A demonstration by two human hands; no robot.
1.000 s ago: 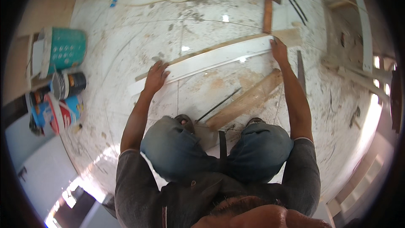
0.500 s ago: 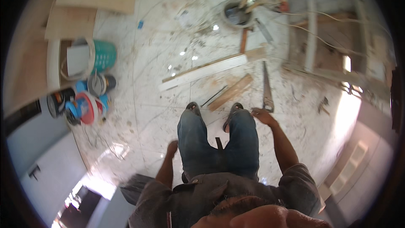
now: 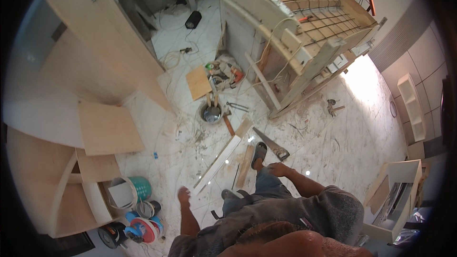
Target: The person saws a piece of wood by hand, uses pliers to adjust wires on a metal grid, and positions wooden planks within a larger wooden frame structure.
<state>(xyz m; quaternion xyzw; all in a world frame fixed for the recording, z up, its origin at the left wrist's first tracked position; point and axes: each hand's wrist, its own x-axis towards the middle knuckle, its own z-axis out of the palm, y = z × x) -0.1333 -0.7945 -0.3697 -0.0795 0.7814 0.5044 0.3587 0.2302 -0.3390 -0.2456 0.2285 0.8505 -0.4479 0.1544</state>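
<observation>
My left hand (image 3: 183, 194) hangs low on the left, fingers loosely apart and empty, near the close end of a long white-edged wooden strip (image 3: 218, 163). My right hand (image 3: 278, 169) is over my right knee, fingers stretched out, holding nothing that I can see. Just beyond it a handsaw (image 3: 272, 144) lies on the tiled floor, its handle toward me. A bare wood piece (image 3: 245, 165) and a thin dark rod (image 3: 235, 176) lie between my feet and the strip. Farther off are a hammer (image 3: 229, 123) and pincers (image 3: 238, 106).
A bucket (image 3: 210, 112) with tools stands ahead, beside a bag of tools (image 3: 224, 74). A large wooden frame with a metal grid (image 3: 328, 16) fills the back right. Plywood sheets (image 3: 109, 128), a teal basket (image 3: 142, 189) and paint cans (image 3: 148, 208) are at left; a box-like cabinet (image 3: 395, 200) at right.
My view has lifted and turned, bringing the wooden frame and room beyond into sight. My body leans forward, legs shifted. The left hand has swung forward; the right stays by the knee.
</observation>
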